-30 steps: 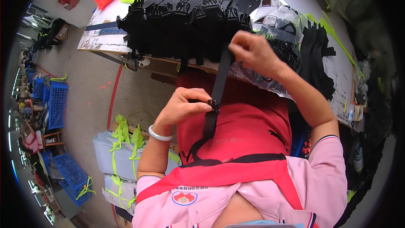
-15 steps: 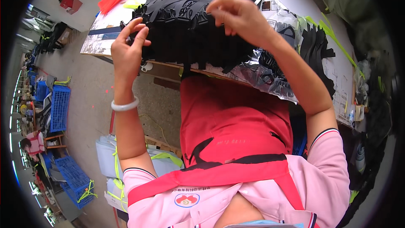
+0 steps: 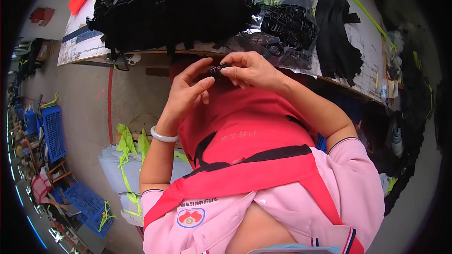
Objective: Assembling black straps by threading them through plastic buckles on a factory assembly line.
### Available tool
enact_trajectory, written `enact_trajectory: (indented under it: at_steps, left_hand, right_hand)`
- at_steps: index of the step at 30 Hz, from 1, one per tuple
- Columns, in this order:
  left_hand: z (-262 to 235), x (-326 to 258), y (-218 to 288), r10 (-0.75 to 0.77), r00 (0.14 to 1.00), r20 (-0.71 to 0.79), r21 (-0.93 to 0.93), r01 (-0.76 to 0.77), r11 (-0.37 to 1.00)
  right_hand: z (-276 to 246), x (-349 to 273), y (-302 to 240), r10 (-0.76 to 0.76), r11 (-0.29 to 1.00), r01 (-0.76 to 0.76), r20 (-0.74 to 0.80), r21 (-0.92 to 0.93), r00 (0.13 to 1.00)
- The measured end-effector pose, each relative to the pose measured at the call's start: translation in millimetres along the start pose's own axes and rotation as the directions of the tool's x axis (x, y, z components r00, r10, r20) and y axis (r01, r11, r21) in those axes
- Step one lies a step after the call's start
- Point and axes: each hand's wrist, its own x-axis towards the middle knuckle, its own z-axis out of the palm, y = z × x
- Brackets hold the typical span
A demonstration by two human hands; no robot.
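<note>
A small black plastic buckle [image 3: 217, 69] is pinched between the thumb and forefinger of my right hand [image 3: 256, 70], in front of the table edge and above my red apron. My left hand [image 3: 186, 89] is at the buckle's left end, thumb and forefinger apart on either side of it; whether they touch it is hard to see. Beyond my hands, a large heap of black straps with buckles [image 3: 174, 16] covers the table's near part and hangs over its edge.
Clear plastic bags of black buckles [image 3: 289, 23] lie right of the heap, beside a bundle of black straps [image 3: 334, 37]. The white tabletop [image 3: 80, 42] shows at left. Pale packs tied with yellow-green strips [image 3: 113, 169] are below left; blue crates [image 3: 54, 131] stand farther left.
Both hands have come down and together from over the heap to in front of the table edge. A buckle now shows between them. The view has shifted, putting the heap farther left and up.
</note>
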Motion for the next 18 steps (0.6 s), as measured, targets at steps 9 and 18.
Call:
enact_trajectory:
  at_steps: [9,18]
  left_hand:
    - [53,23,-24,0.223,0.969,0.105,0.032,-0.228,0.973]
    - [55,41,-37,0.062,0.994,0.09,0.005,-0.062,0.998]
  right_hand:
    - [-4,-28,64,-0.006,0.688,-0.107,0.152,0.718,0.988]
    - [-35,-70,52,-0.11,0.994,0.11,-0.277,-0.017,0.954]
